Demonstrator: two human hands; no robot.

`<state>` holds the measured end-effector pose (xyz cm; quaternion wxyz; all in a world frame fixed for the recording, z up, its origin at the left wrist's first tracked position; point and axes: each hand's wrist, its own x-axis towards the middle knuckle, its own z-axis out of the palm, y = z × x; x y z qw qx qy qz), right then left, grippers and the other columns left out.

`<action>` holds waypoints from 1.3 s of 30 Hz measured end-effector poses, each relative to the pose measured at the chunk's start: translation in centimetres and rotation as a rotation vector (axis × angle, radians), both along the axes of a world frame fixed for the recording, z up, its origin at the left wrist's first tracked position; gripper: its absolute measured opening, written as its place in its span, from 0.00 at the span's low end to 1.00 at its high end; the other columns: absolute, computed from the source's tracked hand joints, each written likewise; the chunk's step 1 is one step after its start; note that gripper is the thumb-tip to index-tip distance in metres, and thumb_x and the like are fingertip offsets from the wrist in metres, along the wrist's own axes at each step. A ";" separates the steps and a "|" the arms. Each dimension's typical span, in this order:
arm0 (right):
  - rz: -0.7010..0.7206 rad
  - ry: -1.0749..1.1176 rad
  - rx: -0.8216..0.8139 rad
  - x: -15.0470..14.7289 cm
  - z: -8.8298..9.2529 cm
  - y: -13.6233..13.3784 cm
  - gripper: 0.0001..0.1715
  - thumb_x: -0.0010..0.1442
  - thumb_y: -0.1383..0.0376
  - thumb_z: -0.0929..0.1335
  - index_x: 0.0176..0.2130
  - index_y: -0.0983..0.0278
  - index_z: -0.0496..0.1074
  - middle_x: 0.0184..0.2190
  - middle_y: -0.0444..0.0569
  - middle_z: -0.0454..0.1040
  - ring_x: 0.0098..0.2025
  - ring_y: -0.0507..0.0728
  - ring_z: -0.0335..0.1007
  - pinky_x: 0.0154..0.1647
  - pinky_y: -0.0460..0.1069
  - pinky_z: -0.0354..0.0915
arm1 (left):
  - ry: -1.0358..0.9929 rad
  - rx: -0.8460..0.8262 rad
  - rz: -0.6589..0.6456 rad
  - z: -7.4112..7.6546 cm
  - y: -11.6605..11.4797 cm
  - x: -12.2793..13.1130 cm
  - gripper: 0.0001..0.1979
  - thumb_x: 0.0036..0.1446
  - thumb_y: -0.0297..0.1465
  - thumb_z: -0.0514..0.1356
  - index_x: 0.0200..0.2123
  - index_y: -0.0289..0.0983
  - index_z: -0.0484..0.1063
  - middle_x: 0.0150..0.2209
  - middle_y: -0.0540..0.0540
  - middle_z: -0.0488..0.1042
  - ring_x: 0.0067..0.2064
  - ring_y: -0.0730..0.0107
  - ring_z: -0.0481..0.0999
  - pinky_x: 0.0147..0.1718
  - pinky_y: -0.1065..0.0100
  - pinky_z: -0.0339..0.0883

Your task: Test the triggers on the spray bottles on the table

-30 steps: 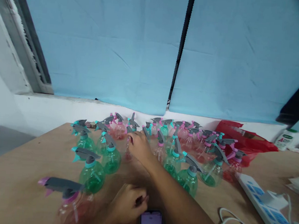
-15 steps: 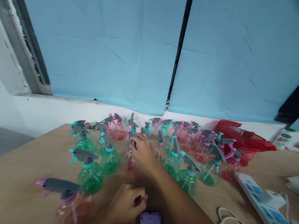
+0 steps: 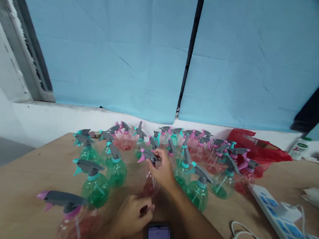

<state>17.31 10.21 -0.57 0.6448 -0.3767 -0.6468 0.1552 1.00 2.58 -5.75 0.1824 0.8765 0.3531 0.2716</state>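
My right hand grips a pink spray bottle by its grey sprayer head, with the pink nozzle pointing left. Part of the bottle is hidden behind the fingers. Below it, my left hand rests curled above the table, its thumb and fingers closed around a small dark gap with nothing seen inside. A phone lies just right of that hand. Left of the held bottle stand green spray bottles, and a larger-looking pink spray bottle is at the near left. More green bottles stand right of my right forearm.
Several pink and green spray bottles crowd the back of the wooden table. At the right lie a red plastic bag, a white power strip and a white cable. A white bottle stands by the wall.
My right hand has moved right and toward me, bringing the pink spray bottle with it out of the row. My left hand is nearly unmoved.
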 end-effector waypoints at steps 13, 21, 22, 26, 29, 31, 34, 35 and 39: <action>0.594 0.033 -0.295 -0.3 0.9 -0.2 0.18 0.51 0.71 0.65 0.39 0.59 0.81 0.31 0.42 0.76 0.32 0.53 0.68 0.35 0.47 0.65 | 0.020 -0.031 0.014 0.0 0.1 -0.1 0.14 0.63 0.30 0.54 0.24 0.38 0.59 0.20 0.55 0.59 0.23 0.76 0.60 0.26 0.68 0.46; 0.566 0.203 -0.493 0.7 0.7 -0.4 0.14 0.44 0.66 0.66 0.30 0.62 0.79 0.22 0.43 0.75 0.24 0.53 0.66 0.25 0.45 0.59 | 0.052 -0.030 0.024 0.0 0.0 -0.2 0.15 0.64 0.31 0.55 0.23 0.38 0.60 0.19 0.55 0.60 0.23 0.75 0.62 0.25 0.67 0.46; 0.560 0.230 -0.502 0.7 0.6 -0.4 0.13 0.43 0.65 0.66 0.29 0.62 0.79 0.22 0.44 0.75 0.24 0.53 0.66 0.26 0.46 0.60 | 0.057 -0.026 0.024 0.0 0.0 -0.2 0.15 0.64 0.31 0.55 0.23 0.38 0.60 0.19 0.55 0.60 0.22 0.75 0.62 0.25 0.67 0.46; 0.560 0.225 -0.501 1.0 0.5 -0.4 0.13 0.42 0.64 0.65 0.29 0.62 0.77 0.22 0.44 0.74 0.25 0.54 0.67 0.28 0.47 0.60 | 0.056 -0.011 0.025 0.1 -0.1 -0.1 0.15 0.64 0.31 0.54 0.23 0.38 0.60 0.19 0.55 0.60 0.22 0.75 0.62 0.26 0.67 0.46; 0.542 0.168 -0.461 1.2 0.8 -0.5 0.15 0.43 0.64 0.65 0.31 0.61 0.78 0.22 0.43 0.74 0.24 0.53 0.66 0.28 0.47 0.59 | 0.047 -0.011 0.016 0.3 0.0 -0.1 0.15 0.63 0.31 0.55 0.23 0.38 0.59 0.19 0.55 0.60 0.22 0.75 0.62 0.26 0.67 0.47; 0.536 0.141 -0.448 1.4 0.9 -0.5 0.16 0.44 0.63 0.64 0.32 0.61 0.78 0.22 0.43 0.74 0.25 0.54 0.66 0.29 0.47 0.60 | 0.047 -0.011 0.020 0.3 0.0 -0.2 0.15 0.63 0.31 0.54 0.23 0.38 0.60 0.19 0.55 0.61 0.22 0.75 0.63 0.26 0.67 0.47; 0.544 0.157 -0.461 1.3 0.6 -0.5 0.14 0.44 0.64 0.64 0.31 0.61 0.78 0.25 0.44 0.76 0.26 0.54 0.68 0.29 0.47 0.61 | 0.043 -0.014 0.013 0.2 0.0 -0.2 0.15 0.64 0.31 0.54 0.23 0.38 0.60 0.19 0.55 0.61 0.22 0.75 0.63 0.26 0.67 0.47; 0.542 0.179 -0.467 1.2 0.4 -0.4 0.13 0.44 0.65 0.65 0.29 0.61 0.78 0.25 0.44 0.76 0.26 0.54 0.68 0.28 0.47 0.61 | 0.041 -0.016 0.009 0.2 0.0 -0.2 0.15 0.64 0.31 0.54 0.23 0.38 0.60 0.19 0.55 0.61 0.22 0.75 0.62 0.26 0.67 0.47; 0.527 0.241 -0.471 0.9 -0.2 -0.2 0.09 0.43 0.67 0.66 0.25 0.62 0.76 0.24 0.44 0.75 0.25 0.52 0.67 0.29 0.47 0.62 | 0.042 -0.018 0.008 0.2 0.0 -0.1 0.16 0.64 0.31 0.54 0.23 0.38 0.59 0.19 0.55 0.58 0.22 0.75 0.60 0.25 0.67 0.46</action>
